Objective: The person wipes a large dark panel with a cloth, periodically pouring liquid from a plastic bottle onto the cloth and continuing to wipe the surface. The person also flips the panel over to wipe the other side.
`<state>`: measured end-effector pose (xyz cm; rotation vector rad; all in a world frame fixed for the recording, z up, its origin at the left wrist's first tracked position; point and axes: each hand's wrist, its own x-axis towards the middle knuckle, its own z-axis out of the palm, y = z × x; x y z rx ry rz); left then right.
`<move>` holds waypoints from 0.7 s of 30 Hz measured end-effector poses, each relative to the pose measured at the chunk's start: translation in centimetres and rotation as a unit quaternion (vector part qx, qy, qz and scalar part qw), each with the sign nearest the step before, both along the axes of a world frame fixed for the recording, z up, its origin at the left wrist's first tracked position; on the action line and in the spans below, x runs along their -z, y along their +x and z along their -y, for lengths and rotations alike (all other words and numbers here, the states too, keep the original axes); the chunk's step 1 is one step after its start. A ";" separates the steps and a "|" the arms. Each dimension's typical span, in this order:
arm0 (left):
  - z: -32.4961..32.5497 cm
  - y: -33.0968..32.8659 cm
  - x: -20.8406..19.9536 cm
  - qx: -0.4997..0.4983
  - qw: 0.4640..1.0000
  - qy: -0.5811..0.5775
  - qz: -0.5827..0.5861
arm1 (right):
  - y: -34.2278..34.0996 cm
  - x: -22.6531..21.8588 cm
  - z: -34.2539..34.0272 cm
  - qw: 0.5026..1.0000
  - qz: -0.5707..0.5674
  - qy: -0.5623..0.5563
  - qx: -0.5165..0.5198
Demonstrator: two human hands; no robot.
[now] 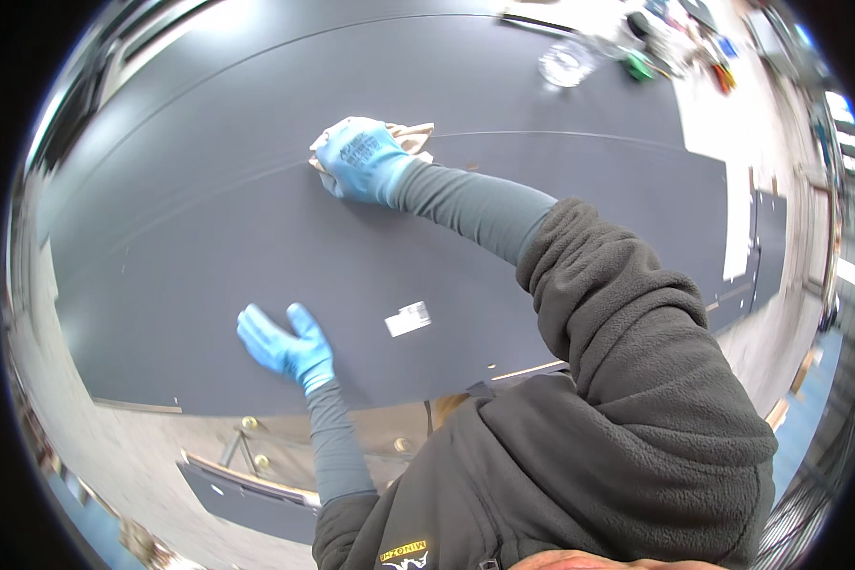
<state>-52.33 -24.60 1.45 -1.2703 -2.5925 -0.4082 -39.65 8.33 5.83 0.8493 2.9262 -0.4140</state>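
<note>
Across a broad, flat, dark-grey panel [228,228], the blue-gloved right hand [361,161] grips a crumpled beige cloth [412,137]; the blue-gloved left hand [288,349] has fingers extended, thumb apart.

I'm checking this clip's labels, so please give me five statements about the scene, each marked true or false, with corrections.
1. The right grip holds a beige cloth on the dark grey panel. True.
2. The left grip is closed around the same cloth. False: it is empty, its thumb spread from the fingers.
3. A white label is on the panel, to the right of the left grip. True.
4. The clear plastic container stands at the panel's near left corner. False: it is toward the far right.
5. The person wears a dark fleece jacket. True.
</note>
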 end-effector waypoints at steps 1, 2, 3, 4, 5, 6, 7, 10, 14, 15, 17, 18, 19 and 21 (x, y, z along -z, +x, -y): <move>0.1 0.1 0.3 -0.006 0.999 -0.022 -0.024 | 3.5 -0.1 -0.6 1.000 0.011 0.005 0.014; 0.2 0.0 0.6 -0.010 0.999 -0.022 -0.034 | 7.1 -0.2 -1.4 0.999 0.004 -0.004 0.033; 0.3 0.0 0.9 -0.013 0.999 -0.029 -0.043 | 10.8 -0.1 -2.1 0.998 -0.022 -0.003 0.063; 0.5 -0.2 1.1 -0.019 0.998 -0.038 -0.036 | 14.7 0.0 -2.9 0.995 -0.042 -0.004 0.089; 0.6 -0.3 1.3 -0.018 0.998 -0.042 -0.034 | 18.7 0.1 -3.5 0.991 -0.073 0.001 0.113; 0.7 -0.6 1.6 -0.015 0.998 -0.042 -0.038 | 22.8 0.2 -4.5 0.986 -0.095 -0.005 0.139; 0.7 -0.8 1.8 -0.027 0.997 -0.058 -0.048 | 27.1 0.3 -5.1 0.976 -0.124 0.010 0.178; 0.9 -1.5 2.0 -0.006 0.995 -0.067 -0.080 | 40.2 0.6 -6.8 0.951 -0.103 0.045 0.288; 0.5 -1.0 1.3 -0.046 0.976 -0.152 -0.148 | 56.9 1.2 -9.9 0.910 -0.087 0.140 0.380; 0.3 -0.5 1.1 -0.089 0.963 -0.200 -0.156 | 60.6 1.7 -10.3 0.897 -0.075 0.175 0.399; -0.3 1.2 0.7 -0.133 0.955 -0.204 -0.168 | 67.7 2.3 -11.6 0.872 -0.005 0.160 0.463; -0.7 2.3 0.6 -0.169 0.948 -0.215 -0.165 | 71.1 2.5 -12.0 0.867 -0.008 0.170 0.468; -1.0 3.4 0.6 -0.179 0.948 -0.213 -0.155 | 74.3 2.6 -12.6 0.852 0.007 0.165 0.496; -1.3 6.1 0.6 -0.209 0.947 -0.210 -0.128 | 79.9 2.9 -13.0 0.821 0.044 0.168 0.544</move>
